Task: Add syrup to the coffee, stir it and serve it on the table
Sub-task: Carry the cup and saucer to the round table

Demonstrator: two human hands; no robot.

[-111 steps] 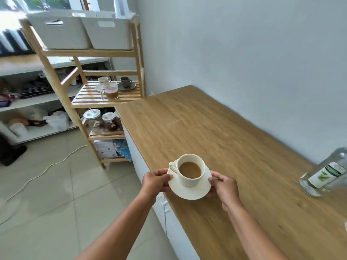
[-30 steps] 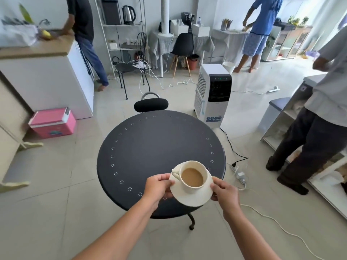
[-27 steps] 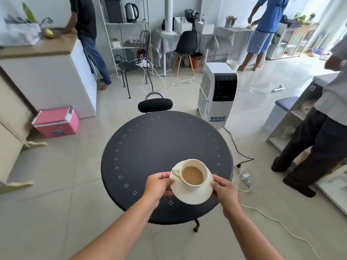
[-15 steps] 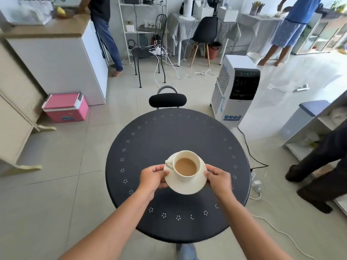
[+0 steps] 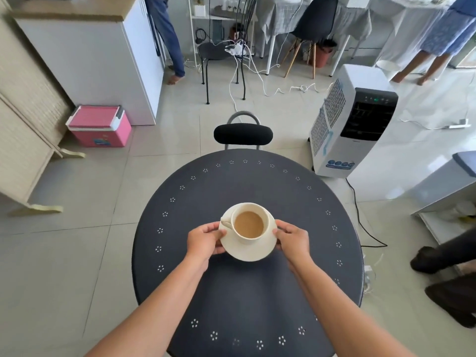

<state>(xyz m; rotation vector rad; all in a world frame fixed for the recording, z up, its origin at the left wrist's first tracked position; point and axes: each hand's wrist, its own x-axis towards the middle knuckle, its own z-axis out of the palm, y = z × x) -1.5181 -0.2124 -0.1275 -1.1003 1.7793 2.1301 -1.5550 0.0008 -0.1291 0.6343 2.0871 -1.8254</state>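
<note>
cream saucer (image 5: 247,249) pinched at opposite rims by left hand (image 5: 204,240) and right hand (image 5: 293,239) over round black table (image 5: 247,292); upright coffee cup (image 5: 249,224) carried, handle pointing left.

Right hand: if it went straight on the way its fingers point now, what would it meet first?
The right hand points inward at the saucer, whose rim it pinches. So it would meet the saucer first, then the cup standing on it, probably before the left hand.

The cup (image 5: 267,229) and the saucer (image 5: 248,254) are cream, and the coffee (image 5: 248,224) is light brown. The table (image 5: 244,292) is dark grey with a ring of small white dot clusters. The box (image 5: 100,127) at far left is pink.
</note>
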